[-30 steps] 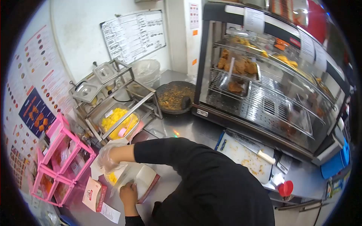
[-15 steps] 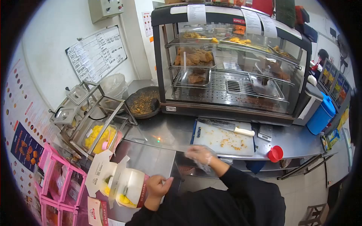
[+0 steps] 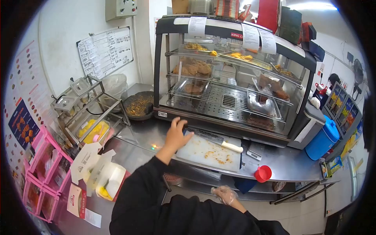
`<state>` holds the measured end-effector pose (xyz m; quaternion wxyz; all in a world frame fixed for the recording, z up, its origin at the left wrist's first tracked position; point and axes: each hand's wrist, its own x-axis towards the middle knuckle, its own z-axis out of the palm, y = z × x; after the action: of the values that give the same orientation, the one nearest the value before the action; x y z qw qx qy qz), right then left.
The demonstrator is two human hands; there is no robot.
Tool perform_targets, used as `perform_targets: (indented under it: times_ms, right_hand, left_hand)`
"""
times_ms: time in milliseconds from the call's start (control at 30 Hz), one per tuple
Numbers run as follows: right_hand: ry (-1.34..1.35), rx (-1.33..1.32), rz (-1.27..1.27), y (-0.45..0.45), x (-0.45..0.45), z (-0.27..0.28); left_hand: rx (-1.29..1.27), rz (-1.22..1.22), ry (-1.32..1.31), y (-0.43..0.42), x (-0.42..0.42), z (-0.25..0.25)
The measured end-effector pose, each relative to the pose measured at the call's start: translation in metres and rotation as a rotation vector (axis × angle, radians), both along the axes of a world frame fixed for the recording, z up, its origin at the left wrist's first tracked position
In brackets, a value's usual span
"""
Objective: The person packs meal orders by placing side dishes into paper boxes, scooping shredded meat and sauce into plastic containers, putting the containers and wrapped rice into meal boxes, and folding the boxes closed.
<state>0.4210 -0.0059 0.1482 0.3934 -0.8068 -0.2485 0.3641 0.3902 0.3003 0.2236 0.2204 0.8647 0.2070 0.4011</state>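
Observation:
My bare left hand [image 3: 175, 137] is raised over the left end of the white cutting board [image 3: 207, 156], fingers spread and holding nothing. A knife [image 3: 225, 145] with a pale handle lies along the board among crumbs. Below the board's front edge is my right hand [image 3: 225, 194] in a clear plastic glove, its fingers curled; whether anything is in them is hidden. Two open paper boxes [image 3: 111, 178] [image 3: 83, 163] stand at the left, with yellow food visible inside the nearer one.
A glass display warmer [image 3: 231, 90] with trays of fried food stands behind the board. To the left are a stone mortar [image 3: 138, 105], a metal rack [image 3: 94, 113] and pink baskets [image 3: 47, 168]. A red cup [image 3: 263, 173] and blue jug [image 3: 322, 138] are at the right.
My left hand has left the boxes, moving up and right to the cutting board. The gloved right hand has gone from the boxes to below the board. The view has turned right.

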Motion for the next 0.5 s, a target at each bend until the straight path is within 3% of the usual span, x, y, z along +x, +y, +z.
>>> perform_targets:
  times_ms: [100, 200, 300, 500]
  right_hand:
    - [-0.321, -0.038, -0.052, -0.043, 0.038, -0.040]
    - [-0.300, 0.023, -0.288, -0.076, 0.063, -0.078]
    - [-0.086, 0.261, -0.483, -0.085, 0.076, -0.104]
    - [-0.132, 0.121, -0.586, -0.033, 0.095, -0.053]
  left_hand:
    - [0.183, 0.215, 0.171, 0.020, 0.040, 0.034]
    - [0.143, 0.315, 0.169, 0.068, 0.085, 0.058]
    - [0.097, 0.453, 0.145, 0.105, 0.118, 0.092]
    - [0.108, 0.642, -0.157, 0.187, 0.185, 0.097]
